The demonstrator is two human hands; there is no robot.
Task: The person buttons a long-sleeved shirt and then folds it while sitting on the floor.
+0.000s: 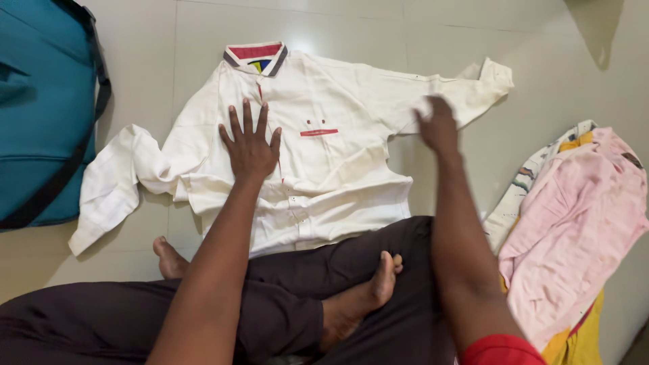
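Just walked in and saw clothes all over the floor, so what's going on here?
A person sits cross-legged on the tiled floor with a white long-sleeved shirt spread flat in front of them. The left hand lies flat on the shirt's chest, fingers spread, while the right hand is at the base of one sleeve. A heap of clothes, pink on top, lies to the right, and a teal bag to the left.

Single head-worn view looks steeply down, close over the floor (203, 27).
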